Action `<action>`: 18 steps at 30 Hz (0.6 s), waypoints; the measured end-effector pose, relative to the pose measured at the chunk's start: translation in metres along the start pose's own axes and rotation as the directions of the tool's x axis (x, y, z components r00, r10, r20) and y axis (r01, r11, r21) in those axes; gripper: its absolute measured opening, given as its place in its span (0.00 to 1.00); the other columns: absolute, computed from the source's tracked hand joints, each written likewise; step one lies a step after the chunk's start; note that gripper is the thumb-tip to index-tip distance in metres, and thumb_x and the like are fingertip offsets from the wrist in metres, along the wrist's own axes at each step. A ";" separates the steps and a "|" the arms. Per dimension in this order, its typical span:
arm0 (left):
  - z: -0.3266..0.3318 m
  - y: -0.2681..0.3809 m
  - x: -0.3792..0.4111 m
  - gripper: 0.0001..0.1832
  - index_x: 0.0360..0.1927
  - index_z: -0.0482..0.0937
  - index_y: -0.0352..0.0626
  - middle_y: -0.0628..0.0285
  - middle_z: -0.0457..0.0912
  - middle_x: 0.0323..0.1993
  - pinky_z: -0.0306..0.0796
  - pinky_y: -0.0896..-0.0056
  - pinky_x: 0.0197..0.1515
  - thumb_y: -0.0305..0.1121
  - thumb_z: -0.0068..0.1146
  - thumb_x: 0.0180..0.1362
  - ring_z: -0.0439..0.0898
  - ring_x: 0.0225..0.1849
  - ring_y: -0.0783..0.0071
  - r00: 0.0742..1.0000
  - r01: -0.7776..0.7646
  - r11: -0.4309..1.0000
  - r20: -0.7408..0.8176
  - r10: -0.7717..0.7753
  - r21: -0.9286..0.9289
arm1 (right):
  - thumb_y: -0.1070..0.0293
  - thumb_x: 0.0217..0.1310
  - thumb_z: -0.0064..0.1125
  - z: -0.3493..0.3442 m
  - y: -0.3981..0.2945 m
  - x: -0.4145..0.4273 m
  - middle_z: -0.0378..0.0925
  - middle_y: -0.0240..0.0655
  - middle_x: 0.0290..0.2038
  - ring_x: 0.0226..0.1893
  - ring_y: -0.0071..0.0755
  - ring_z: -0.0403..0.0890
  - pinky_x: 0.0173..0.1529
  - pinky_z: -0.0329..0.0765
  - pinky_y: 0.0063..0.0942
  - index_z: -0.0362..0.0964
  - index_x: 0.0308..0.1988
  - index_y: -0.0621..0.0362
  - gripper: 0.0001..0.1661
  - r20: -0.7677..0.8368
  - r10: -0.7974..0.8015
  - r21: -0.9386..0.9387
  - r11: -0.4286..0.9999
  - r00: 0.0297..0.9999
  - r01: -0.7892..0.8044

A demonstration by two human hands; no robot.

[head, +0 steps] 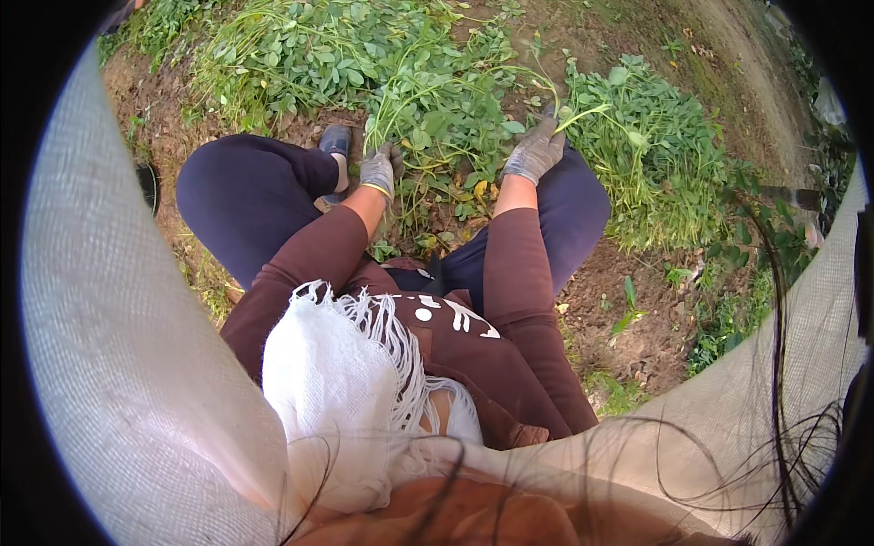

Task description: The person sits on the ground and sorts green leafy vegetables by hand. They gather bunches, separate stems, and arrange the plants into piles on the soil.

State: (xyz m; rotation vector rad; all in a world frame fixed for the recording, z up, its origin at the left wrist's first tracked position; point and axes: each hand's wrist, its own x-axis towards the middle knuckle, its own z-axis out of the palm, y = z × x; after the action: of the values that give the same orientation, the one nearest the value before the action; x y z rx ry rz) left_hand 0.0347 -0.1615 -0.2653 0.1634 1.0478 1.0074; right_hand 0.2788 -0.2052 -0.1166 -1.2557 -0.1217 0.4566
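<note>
My left hand, in a grey work glove with a yellow cuff edge, is closed around the lower stems of a bunch of leafy green plants. The bunch lies between my bent knees, its leaves spreading away from me. In the matching glove, my right hand grips a few pale green stems that stick out past its fingers. Beside that hand, to the right, rests a pile of cut or pulled greens, stems towards me. The fingertips of both hands are partly hidden.
A larger heap of the same plants lies ahead on the left. My shoe is on the brown soil near it. Low weeds grow at the right. White fringed cloth hangs over my chest, and loose hair crosses the view.
</note>
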 end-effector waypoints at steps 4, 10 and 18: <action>-0.008 0.001 0.019 0.06 0.36 0.71 0.44 0.65 0.75 0.23 0.65 0.72 0.15 0.34 0.51 0.61 0.71 0.16 0.75 0.995 -0.004 0.998 -0.096 -0.001 -0.059 | 0.65 0.62 0.48 0.002 -0.005 0.011 0.60 0.25 0.16 0.14 0.18 0.59 0.18 0.56 0.21 0.70 0.40 0.64 0.13 -0.101 0.062 0.043 0.997 0.993 -0.058; 0.042 0.017 -0.041 0.09 0.38 0.72 0.42 0.64 0.76 0.24 0.64 0.72 0.17 0.36 0.52 0.60 0.72 0.17 0.75 0.982 -0.080 0.963 -0.146 0.121 0.259 | 0.65 0.61 0.51 0.000 -0.005 0.013 0.58 0.22 0.14 0.11 0.17 0.57 0.15 0.53 0.19 0.69 0.36 0.60 0.09 0.029 0.110 0.144 0.983 0.994 -0.113; 0.040 -0.002 -0.037 0.20 0.48 0.75 0.39 0.61 0.80 0.39 0.70 0.72 0.39 0.42 0.58 0.57 0.77 0.38 0.74 0.976 -0.028 0.897 0.207 -0.071 0.440 | 0.57 0.59 0.54 0.000 0.058 -0.010 0.67 0.33 0.16 0.13 0.32 0.68 0.19 0.68 0.32 0.67 0.47 0.65 0.23 0.483 0.775 -0.747 0.608 0.408 -0.271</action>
State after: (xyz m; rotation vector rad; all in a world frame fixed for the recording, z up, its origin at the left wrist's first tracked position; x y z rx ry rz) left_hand 0.0624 -0.1773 -0.2214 0.6218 1.0582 0.6978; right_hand 0.2541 -0.1952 -0.1696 -1.5905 -0.6471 1.7110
